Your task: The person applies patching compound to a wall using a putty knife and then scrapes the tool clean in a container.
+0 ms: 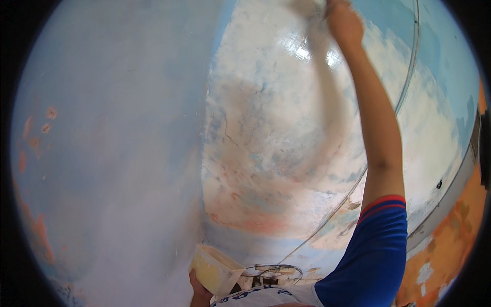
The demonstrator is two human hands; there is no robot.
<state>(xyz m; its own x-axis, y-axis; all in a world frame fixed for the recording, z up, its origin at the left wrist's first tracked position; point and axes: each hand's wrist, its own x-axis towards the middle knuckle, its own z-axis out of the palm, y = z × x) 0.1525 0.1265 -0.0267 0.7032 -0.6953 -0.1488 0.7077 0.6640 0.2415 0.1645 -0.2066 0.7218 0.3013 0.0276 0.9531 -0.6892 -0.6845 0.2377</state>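
Note:
My left hand (199,287) grips the side of a pale, squarish tub (210,272) with yellowish smears, held low in front of my body. Its inside hardly shows. High up, my right hand (346,24) is raised on a stretched arm close to the wall (276,117). Its fingers look closed, and a blurred brownish shape lies beside them at the upper edge, too smeared to name. The wall there is coated whitish over blue, with a wet-looking shine beside the wrist and reddish, worn patches lower down.
A thin cable (407,82) runs slantwise down the wall behind my right arm. Coiled dark wire (286,268) sits low beside the tub. At left stands a pale blue wall (117,138) meeting the patched one at a corner. An orange, peeling surface (440,245) fills the right.

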